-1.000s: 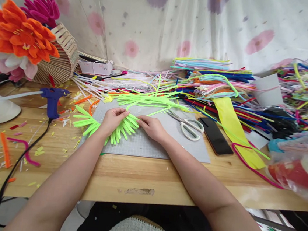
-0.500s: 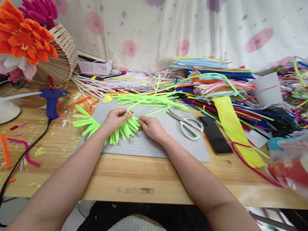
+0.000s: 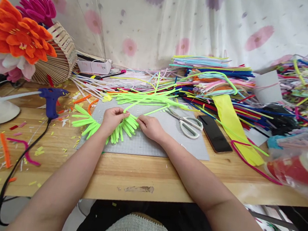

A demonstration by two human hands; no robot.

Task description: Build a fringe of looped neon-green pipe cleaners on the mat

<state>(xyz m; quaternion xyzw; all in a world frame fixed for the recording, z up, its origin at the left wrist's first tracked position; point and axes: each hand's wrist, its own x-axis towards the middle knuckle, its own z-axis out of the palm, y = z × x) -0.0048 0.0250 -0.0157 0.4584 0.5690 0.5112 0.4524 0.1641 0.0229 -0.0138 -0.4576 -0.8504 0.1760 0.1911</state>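
Note:
A fringe of looped lime-green pipe cleaners (image 3: 118,132) curves across the grey cutting mat (image 3: 150,146). My left hand (image 3: 114,119) is closed on its upper edge, with thumb and fingers pinched together. At the right end of the fringe, my right hand (image 3: 149,126) pinches a green strand, its fingertips partly hidden. Long loose green pipe cleaners (image 3: 147,98) lie just beyond both hands, and one strand runs from them down to my left fingers. Scissors (image 3: 188,125) with pale handles rest on the mat to the right of my right hand.
A blue glue gun (image 3: 50,102) stands at left, its black cord trailing over the table edge. A phone (image 3: 215,134) and a yellow strip (image 3: 235,132) lie at right. Bundles of coloured pipe cleaners (image 3: 216,78) line the back. A flower basket (image 3: 57,60) sits back left.
My hands keep nearly the same grip on the green fringe. Both have shifted very slightly left in view, and the camera's view has moved a little too.

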